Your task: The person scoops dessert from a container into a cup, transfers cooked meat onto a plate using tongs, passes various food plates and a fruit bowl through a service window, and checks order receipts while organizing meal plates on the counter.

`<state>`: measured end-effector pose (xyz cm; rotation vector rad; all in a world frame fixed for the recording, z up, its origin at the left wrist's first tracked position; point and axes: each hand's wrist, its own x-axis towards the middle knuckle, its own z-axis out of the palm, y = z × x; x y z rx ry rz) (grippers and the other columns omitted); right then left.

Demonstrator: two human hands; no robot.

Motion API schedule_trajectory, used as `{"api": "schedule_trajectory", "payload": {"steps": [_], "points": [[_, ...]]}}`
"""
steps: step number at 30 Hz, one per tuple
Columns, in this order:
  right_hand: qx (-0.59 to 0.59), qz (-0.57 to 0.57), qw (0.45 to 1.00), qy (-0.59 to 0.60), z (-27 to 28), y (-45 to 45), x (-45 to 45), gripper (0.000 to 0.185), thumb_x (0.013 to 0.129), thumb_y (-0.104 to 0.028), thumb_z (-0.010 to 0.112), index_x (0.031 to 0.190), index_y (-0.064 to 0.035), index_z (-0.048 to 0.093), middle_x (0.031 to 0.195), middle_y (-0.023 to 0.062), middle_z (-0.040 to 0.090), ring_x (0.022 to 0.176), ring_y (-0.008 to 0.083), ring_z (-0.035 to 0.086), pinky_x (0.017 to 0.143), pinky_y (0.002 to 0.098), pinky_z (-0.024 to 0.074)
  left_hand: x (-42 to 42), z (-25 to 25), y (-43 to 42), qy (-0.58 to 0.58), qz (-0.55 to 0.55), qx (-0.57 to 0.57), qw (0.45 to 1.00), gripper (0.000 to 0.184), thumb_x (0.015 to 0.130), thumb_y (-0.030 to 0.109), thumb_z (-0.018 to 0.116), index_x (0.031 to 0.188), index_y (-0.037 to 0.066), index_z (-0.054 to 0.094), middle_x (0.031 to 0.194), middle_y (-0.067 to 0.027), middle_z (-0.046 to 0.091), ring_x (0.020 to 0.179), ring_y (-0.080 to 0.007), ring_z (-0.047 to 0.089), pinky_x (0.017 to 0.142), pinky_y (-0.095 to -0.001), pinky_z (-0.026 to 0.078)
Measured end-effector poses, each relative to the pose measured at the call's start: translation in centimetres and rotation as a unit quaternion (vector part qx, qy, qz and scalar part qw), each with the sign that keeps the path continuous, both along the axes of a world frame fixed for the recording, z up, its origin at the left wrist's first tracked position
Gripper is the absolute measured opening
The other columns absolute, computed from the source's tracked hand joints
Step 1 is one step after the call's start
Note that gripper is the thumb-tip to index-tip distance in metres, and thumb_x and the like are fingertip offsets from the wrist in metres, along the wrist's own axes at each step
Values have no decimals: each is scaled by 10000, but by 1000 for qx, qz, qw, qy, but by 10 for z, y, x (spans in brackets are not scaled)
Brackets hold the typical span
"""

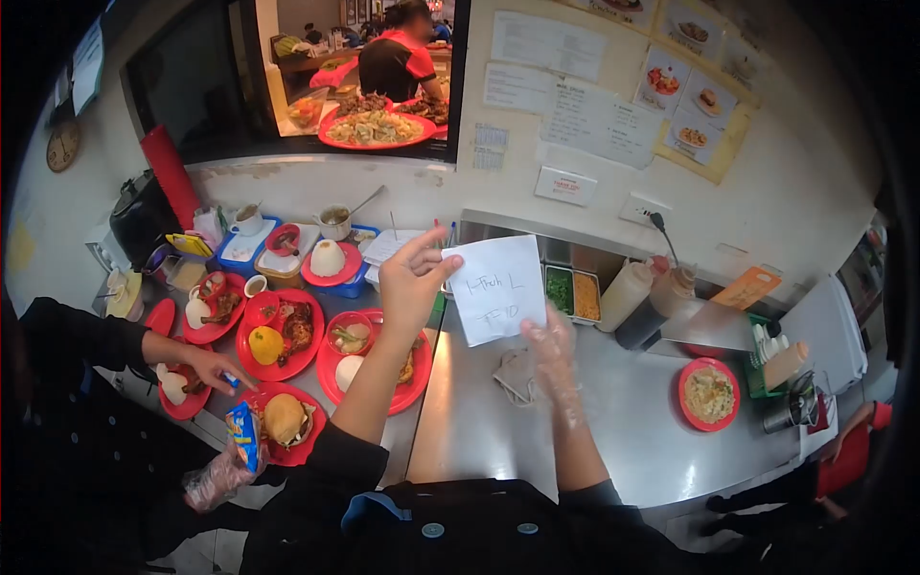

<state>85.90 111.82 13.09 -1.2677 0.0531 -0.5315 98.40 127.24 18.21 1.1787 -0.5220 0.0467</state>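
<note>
A white handwritten order slip (pixel 496 292) is held up over the steel counter. My left hand (pixel 417 278) is bare and pinches its upper left corner, with the other fingers raised. In a clear plastic glove, my right hand (pixel 550 347) grips the lower right edge. Beneath the slip, a crumpled cloth-like item (pixel 516 378) lies on the counter. Behind it are metal trays of chopped green herbs (pixel 559 289) and orange-yellow bits (pixel 586 297). Left of my left forearm is a red plate (pixel 391 401) with rice and other food.
At left, a co-worker's gloved hand (pixel 218 474) holds a blue snack packet (pixel 244 436) beside a burger (pixel 287 420). Several red plates of food crowd that side. Sauce bottles (pixel 628 295) and a noodle-like dish (pixel 709 394) stand right. A large platter (pixel 376 129) sits in the window.
</note>
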Motion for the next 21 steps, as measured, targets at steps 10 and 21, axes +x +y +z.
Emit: {"api": "schedule_trajectory", "payload": {"steps": [10,21], "points": [[-84,-103,991,24,1,-44,26,271,748,-184,719,944,-13,644,977,72,623,929,162,562,825,274,434,10,-45,-12,64,-76,134,986,209,760,-7,685,956,-54,628,846,-115,664,753,-120,629,678,-222,503],[-68,-106,991,45,-29,-32,33,302,738,-171,739,962,12,653,808,69,648,721,119,579,649,277,465,21,-76,-27,109,-104,78,986,192,762,7,694,935,-46,632,850,-105,667,764,-122,631,698,-218,505]]}}
